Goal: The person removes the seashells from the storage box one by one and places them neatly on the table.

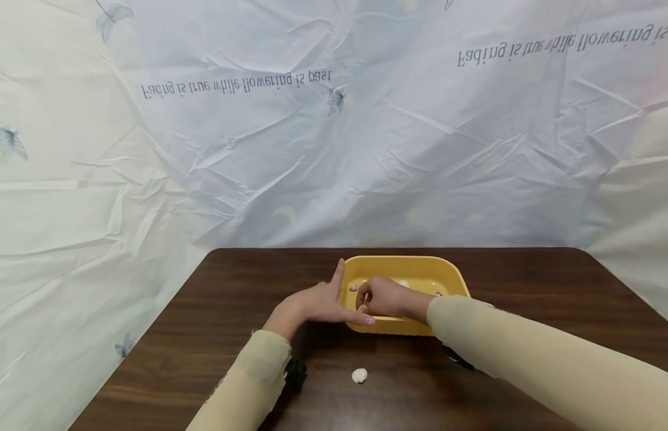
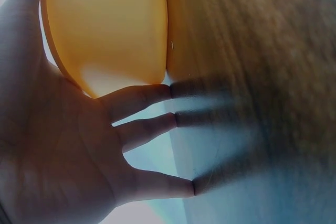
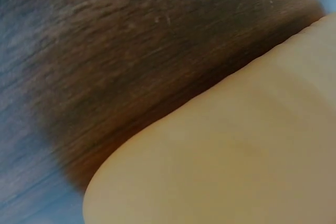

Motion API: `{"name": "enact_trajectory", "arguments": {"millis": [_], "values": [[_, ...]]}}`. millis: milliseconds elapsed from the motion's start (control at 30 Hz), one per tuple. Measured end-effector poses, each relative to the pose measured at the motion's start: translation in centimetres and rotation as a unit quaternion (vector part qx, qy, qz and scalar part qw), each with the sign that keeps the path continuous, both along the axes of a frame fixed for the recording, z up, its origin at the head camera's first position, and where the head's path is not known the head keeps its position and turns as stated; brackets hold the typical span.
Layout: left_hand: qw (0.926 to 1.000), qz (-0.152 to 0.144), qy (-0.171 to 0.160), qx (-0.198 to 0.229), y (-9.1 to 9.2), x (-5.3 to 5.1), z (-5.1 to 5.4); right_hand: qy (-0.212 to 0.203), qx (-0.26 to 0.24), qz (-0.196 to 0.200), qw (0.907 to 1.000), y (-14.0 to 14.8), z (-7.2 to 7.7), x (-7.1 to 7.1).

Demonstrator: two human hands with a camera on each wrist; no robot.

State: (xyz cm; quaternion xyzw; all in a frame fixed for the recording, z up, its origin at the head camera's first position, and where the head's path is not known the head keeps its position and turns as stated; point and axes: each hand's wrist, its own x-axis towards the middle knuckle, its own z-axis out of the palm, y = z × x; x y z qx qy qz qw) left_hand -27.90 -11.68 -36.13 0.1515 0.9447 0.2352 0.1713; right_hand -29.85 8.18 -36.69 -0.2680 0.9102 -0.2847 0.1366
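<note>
A yellow plastic basin (image 1: 409, 326) stands on the table. My left hand (image 1: 323, 302) is spread against its left end, one digit reaching along the near wall and another up by the far corner. In the left wrist view, straight, parted fingers touch the basin's outer wall. Over the rim reaches my right hand (image 1: 385, 296), its fingers curled and pinching a small pale seashell (image 1: 363, 309) inside the basin. A small shell (image 1: 353, 288) and a white shell (image 1: 403, 284) lie in there too. The right wrist view shows only basin wall and table, not the hand.
A white ribbed seashell (image 1: 359, 375) lies on the dark wooden table (image 1: 231, 353) in front of the basin. Another small piece (image 1: 438, 294) shows at the basin's right, near the forearm. Behind the table hangs a creased white printed sheet (image 1: 366, 149).
</note>
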Motion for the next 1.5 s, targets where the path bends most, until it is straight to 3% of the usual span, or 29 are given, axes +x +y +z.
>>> {"name": "enact_trajectory", "arguments": {"millis": [300,700,867,1267,1500], "values": [[1.0,0.002,0.004,-0.002,0.1,0.1,0.2,-0.003,0.002,0.005,1.0,0.3,0.6,-0.1],[1.0,0.003,-0.003,0.003,0.0,0.0,0.1,-0.085,-0.035,-0.046,0.9947,1.0,1.7,-0.1],[1.0,0.0,0.001,0.003,0.0,0.0,0.0,-0.084,-0.054,-0.056,0.9934,1.5,3.1,0.0],[1.0,0.003,0.0,0.001,0.0,-0.1,0.3,-0.025,-0.085,-0.053,0.9947,4.0,6.8,-0.5],[1.0,0.01,0.0,0.002,0.1,-0.1,0.1,-0.055,-0.129,-0.074,0.9874,5.5,7.3,-1.1]]}}
